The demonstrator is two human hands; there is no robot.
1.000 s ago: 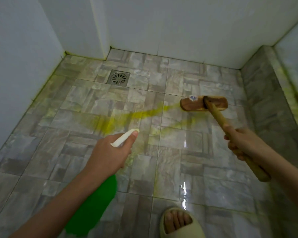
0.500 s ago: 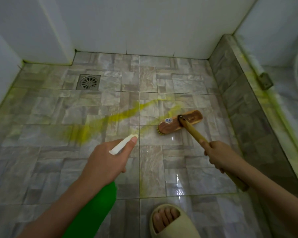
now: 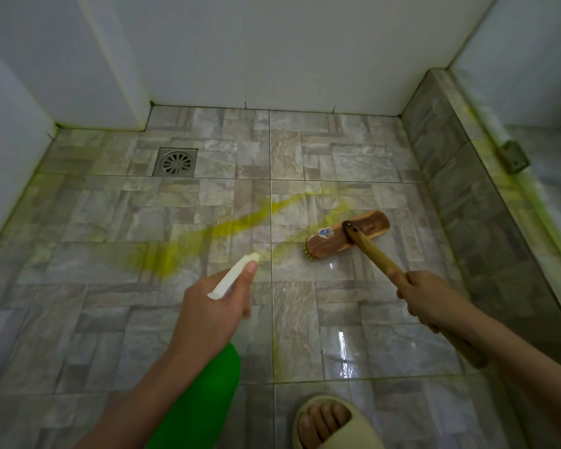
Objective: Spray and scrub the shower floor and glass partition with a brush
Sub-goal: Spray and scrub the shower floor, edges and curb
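My left hand (image 3: 209, 314) grips a green spray bottle (image 3: 201, 403) with a white nozzle (image 3: 234, 276) that points forward over the tiled shower floor (image 3: 117, 286). My right hand (image 3: 426, 298) holds the long wooden handle of a scrub brush; its wooden head (image 3: 347, 234) rests bristles-down on the floor, right of centre. A yellow streak of cleaner (image 3: 208, 238) runs diagonally across the tiles, from left of centre up to the brush. The glass partition (image 3: 538, 196) stands on a tiled kerb at the right, with yellow stain along its base.
A round metal drain (image 3: 175, 162) sits in the far left part of the floor. White walls (image 3: 272, 50) close the back and left. My foot in a beige slipper (image 3: 331, 422) stands at the bottom. A metal bracket (image 3: 514, 157) sits on the kerb.
The brush head has been pulled back toward me and turned at an angle. The view has swung to the right, showing more of the kerb. My left hand holds the bottle as before.
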